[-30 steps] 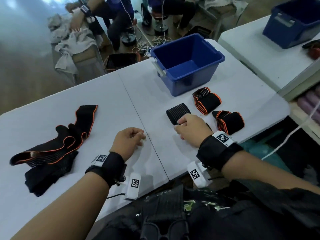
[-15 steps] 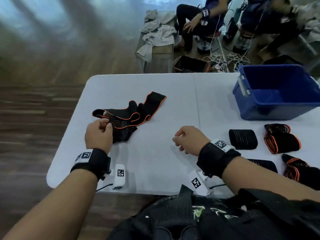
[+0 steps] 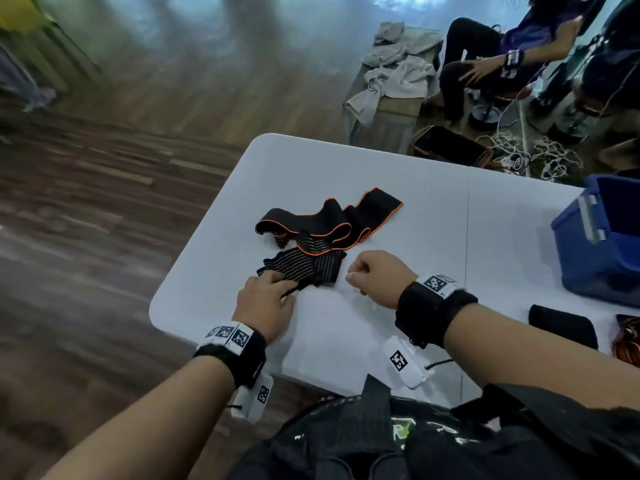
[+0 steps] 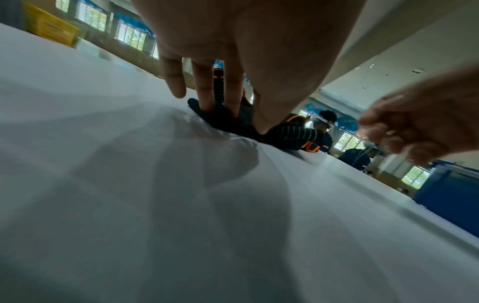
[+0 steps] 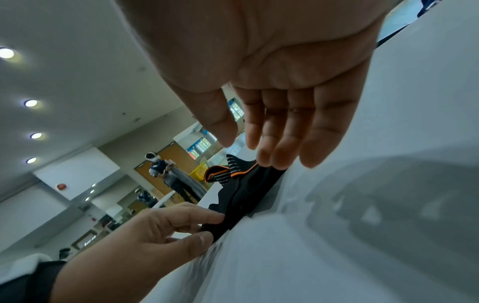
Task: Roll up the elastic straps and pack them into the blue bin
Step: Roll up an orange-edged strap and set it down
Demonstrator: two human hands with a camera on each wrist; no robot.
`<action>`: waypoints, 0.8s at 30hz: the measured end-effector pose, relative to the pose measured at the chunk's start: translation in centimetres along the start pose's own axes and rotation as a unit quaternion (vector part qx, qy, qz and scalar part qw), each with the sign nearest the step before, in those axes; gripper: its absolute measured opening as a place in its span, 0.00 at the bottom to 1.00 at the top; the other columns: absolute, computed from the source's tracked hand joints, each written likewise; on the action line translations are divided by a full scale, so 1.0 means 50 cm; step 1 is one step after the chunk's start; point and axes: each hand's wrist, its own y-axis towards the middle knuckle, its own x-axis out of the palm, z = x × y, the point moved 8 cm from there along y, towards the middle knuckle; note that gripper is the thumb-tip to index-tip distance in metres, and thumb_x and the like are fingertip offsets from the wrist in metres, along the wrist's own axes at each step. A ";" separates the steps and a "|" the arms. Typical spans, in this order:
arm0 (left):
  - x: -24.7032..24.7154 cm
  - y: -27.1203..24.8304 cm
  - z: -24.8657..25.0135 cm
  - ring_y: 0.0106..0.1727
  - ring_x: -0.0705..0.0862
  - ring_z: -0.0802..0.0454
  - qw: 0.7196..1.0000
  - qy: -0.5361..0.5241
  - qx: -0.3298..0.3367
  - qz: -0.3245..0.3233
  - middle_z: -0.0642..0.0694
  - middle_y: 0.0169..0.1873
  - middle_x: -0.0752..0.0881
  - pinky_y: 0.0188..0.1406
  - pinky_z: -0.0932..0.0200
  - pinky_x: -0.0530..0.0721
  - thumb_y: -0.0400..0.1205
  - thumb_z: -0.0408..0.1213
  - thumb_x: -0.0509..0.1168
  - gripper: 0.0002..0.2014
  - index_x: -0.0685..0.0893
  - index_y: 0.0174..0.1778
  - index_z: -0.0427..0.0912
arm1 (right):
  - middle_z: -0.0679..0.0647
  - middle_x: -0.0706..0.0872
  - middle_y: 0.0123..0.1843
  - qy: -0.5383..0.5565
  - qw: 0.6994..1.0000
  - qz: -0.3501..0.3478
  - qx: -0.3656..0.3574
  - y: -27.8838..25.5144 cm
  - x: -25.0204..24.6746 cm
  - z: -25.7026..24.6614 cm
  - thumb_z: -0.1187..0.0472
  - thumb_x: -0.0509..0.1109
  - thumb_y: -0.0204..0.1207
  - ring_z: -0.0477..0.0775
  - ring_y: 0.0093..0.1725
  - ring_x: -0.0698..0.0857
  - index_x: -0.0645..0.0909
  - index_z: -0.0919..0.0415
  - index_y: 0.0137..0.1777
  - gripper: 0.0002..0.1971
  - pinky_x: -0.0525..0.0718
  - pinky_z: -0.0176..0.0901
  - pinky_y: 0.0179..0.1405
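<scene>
Two loose elastic straps lie heaped on the white table: a black one edged in orange and a black striped one nearer me. My left hand pinches the near end of the striped strap between thumb and fingers. My right hand hovers just right of that strap with relaxed fingers and holds nothing. The blue bin stands at the table's right. In front of it lie a black rolled strap and an orange-edged roll.
The table's left edge and rounded corner are close to my left hand, with wooden floor beyond. Behind the table stand a box with grey towels, a dark crate and tangled cables, and seated people.
My view has swung left. My right hand left the rolled straps and came over beside the loose ones. My left hand reached forward and took the striped strap's near end.
</scene>
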 end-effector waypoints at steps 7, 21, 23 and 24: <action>0.023 -0.028 0.001 0.69 0.76 0.38 0.999 -0.002 0.036 -0.039 0.47 0.74 0.79 0.71 0.45 0.76 0.80 0.43 0.69 0.13 0.91 0.59 0.52 | 0.52 0.88 0.50 -0.056 0.996 0.054 -0.032 0.088 0.021 -0.062 0.52 0.71 0.78 0.55 0.51 0.86 0.81 0.54 0.58 0.11 0.84 0.48 0.53; -0.036 0.020 -0.020 0.53 0.83 0.47 0.994 -0.109 -0.006 -0.023 0.53 0.48 0.85 0.55 0.44 0.82 0.84 0.50 0.55 0.13 0.85 0.49 0.53 | 0.48 0.86 0.46 -0.061 0.990 0.118 -0.054 0.189 0.014 -0.116 0.55 0.71 0.76 0.51 0.49 0.83 0.85 0.53 0.45 0.04 0.72 0.39 0.45; -0.062 0.053 -0.023 0.53 0.83 0.48 0.989 -0.143 -0.014 0.018 0.50 0.49 0.84 0.57 0.45 0.82 0.83 0.49 0.58 0.14 0.84 0.58 0.53 | 0.48 0.86 0.43 -0.029 0.988 0.143 -0.038 0.181 -0.015 -0.103 0.53 0.71 0.77 0.52 0.47 0.83 0.82 0.52 0.40 0.06 0.71 0.40 0.44; -0.072 0.073 -0.024 0.54 0.83 0.47 0.989 -0.141 -0.013 0.035 0.48 0.50 0.83 0.58 0.45 0.83 0.83 0.49 0.59 0.15 0.83 0.61 0.53 | 0.48 0.85 0.41 -0.011 0.987 0.154 -0.034 0.176 -0.030 -0.097 0.53 0.70 0.77 0.53 0.46 0.84 0.81 0.53 0.38 0.08 0.72 0.41 0.44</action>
